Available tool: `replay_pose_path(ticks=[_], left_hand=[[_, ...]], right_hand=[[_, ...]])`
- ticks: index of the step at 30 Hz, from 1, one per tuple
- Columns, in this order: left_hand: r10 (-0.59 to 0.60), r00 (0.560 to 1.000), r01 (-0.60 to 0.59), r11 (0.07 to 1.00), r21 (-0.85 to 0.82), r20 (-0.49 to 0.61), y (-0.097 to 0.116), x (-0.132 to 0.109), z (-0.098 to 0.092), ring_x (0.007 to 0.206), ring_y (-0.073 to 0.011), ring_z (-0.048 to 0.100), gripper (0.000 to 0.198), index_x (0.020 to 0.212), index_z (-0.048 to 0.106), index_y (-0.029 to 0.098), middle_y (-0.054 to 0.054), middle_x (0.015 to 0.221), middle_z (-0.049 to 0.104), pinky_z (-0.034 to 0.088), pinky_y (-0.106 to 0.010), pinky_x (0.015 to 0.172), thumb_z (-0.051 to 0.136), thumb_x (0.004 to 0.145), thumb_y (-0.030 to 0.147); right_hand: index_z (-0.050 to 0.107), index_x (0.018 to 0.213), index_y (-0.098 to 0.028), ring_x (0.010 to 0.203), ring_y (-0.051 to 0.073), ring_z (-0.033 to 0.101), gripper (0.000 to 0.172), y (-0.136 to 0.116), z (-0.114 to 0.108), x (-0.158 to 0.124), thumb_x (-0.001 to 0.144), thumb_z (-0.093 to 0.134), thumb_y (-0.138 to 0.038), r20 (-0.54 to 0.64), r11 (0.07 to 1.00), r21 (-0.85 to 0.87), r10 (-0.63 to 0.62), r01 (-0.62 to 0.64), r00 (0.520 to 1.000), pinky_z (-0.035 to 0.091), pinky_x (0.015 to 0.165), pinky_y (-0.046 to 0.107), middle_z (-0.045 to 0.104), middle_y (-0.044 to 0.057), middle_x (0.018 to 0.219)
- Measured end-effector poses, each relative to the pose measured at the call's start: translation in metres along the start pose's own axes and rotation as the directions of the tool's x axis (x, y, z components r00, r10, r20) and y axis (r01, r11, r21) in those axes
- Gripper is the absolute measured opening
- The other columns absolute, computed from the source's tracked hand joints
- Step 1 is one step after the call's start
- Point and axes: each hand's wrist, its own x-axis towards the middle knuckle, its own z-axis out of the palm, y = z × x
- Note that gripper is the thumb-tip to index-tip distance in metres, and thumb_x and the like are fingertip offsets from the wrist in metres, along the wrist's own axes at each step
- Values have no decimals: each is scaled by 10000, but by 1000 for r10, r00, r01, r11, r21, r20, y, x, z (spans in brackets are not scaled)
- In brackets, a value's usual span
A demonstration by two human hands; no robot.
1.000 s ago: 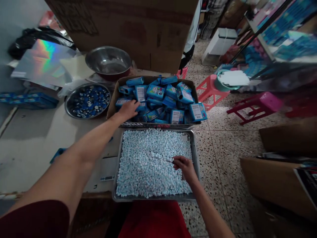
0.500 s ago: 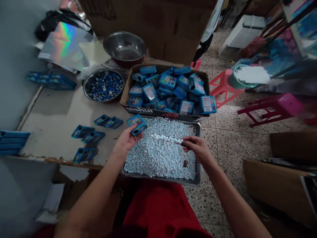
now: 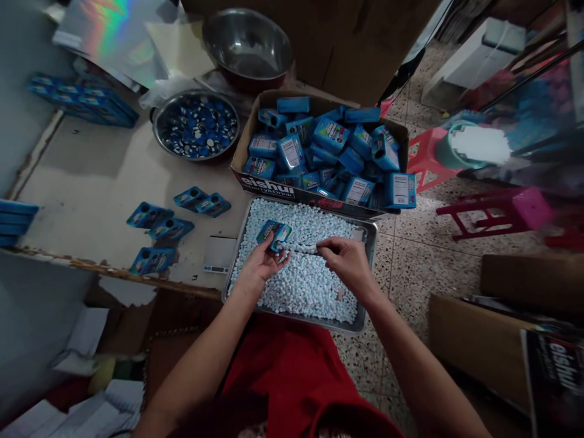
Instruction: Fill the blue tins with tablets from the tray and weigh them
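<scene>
My left hand (image 3: 261, 263) is closed on a small blue printed box (image 3: 275, 230), tilted over the tray with its end toward the right. In my right hand (image 3: 345, 263) is a narrow strip-like scoop (image 3: 301, 249) carrying a row of small round white pieces. The scoop's far end meets the box at its near right side; whether it is inside the opening I cannot tell. Beneath both hands lies a metal tray (image 3: 373, 243) heaped with pale blue and white pellets (image 3: 296, 289).
Behind the tray stands a carton (image 3: 292, 193) full of blue boxes. Left of it are a bowl of blue round caps (image 3: 196, 128) and an empty metal bowl (image 3: 249, 45). Several blue boxes (image 3: 157, 222) and a small scale (image 3: 219, 252) lie on the table (image 3: 95, 164).
My right hand has moved left with the scoop, and my left hand has brought the box right and slightly down, so box and scoop now meet. The view has shifted, uncovering the scale.
</scene>
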Motion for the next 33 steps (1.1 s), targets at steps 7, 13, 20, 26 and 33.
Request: replay_pose_path(ticks=[7, 13, 20, 26, 33], left_hand=[[-97, 995, 97, 994, -51, 18, 4, -4, 9, 728, -178, 693, 167, 974, 655, 225, -27, 805, 691, 622, -487, 837, 700, 905, 370], [-89, 994, 91, 995, 33, -60, 26, -19, 0, 771, -218, 729, 256, 1131, 600, 223, -67, 864, 690, 633, -501, 803, 651, 933, 378], [443, 896, -247, 553, 796, -30, 60, -14, -23, 1214, -381, 618, 673, 1365, 507, 291, -154, 1350, 557, 556, -554, 966, 779, 762, 417], [14, 701, -705, -137, 696, 713, 128, 31, 38, 1457, -301, 406, 558, 1168, 728, 273, -33, 1459, 555, 204, -447, 1278, 577, 647, 141], [-306, 800, -582, -180, 793, 517, 149, 30, 89, 1150, -335, 651, 233, 812, 732, 232, -75, 1089, 738, 513, -434, 1027, 684, 618, 112]], right_hand=[[781, 823, -220, 734, 225, 677, 209, -58, 23, -4, 821, 598, -118, 62, 901, -359, -237, 244, 969, 491, 736, 362, 752, 80, 807], [799, 982, -257, 678, 226, 693, 224, 25, -70, -55, 890, 604, -316, -146, 960, -246, 95, -129, 985, 518, 687, 372, 776, 59, 848], [761, 693, -273, 498, 255, 634, 151, 166, -58, -87, 685, 765, -424, -272, 896, 121, 445, -428, 853, 472, 498, 371, 681, 56, 537], [752, 862, -174, 533, 155, 632, 357, 166, 62, -24, 763, 724, -516, -84, 835, 360, 474, -417, 876, 531, 563, 266, 692, 3, 588], [763, 842, -150, 524, 136, 628, 391, 164, 34, -27, 663, 844, -488, -18, 752, 527, 476, -396, 879, 551, 562, 269, 695, 13, 606]])
